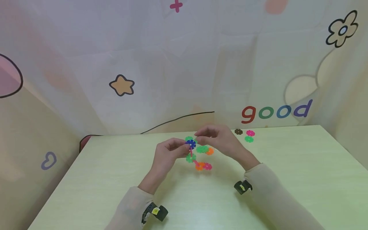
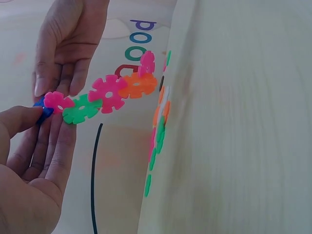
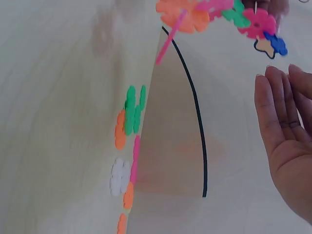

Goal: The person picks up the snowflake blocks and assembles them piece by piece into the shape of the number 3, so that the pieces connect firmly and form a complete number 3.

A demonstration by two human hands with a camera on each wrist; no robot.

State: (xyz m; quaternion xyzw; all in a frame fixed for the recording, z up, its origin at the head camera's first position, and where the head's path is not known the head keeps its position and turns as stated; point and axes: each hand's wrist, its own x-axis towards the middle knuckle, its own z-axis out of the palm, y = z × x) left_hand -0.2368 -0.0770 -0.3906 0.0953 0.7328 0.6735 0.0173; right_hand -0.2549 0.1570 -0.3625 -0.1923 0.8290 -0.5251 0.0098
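Note:
My left hand [image 1: 169,155] pinches a dark blue notched plastic disc [image 1: 191,144] between thumb and fingers. From it hangs a chain of interlocked discs: a pink disc [image 2: 58,102], a green disc [image 2: 82,109], a larger-looking pink disc [image 2: 108,93], an orange disc [image 2: 138,85] and a pink end disc [image 2: 146,63]. Just right of the blue disc is my right hand [image 1: 219,140]. Its fingers are loosely bent in the head view and lie apart from the blue disc [image 3: 276,44] in the right wrist view, with nothing visibly held.
Loose green discs [image 1: 202,149] and an orange disc [image 1: 210,151] lie on the table [image 1: 100,179] behind the chain. Farther right, near the back edge, are a brown disc [image 1: 238,131], a pink disc [image 1: 250,133] and a green disc [image 1: 249,139]. A printed curtain [image 1: 172,80] hangs behind.

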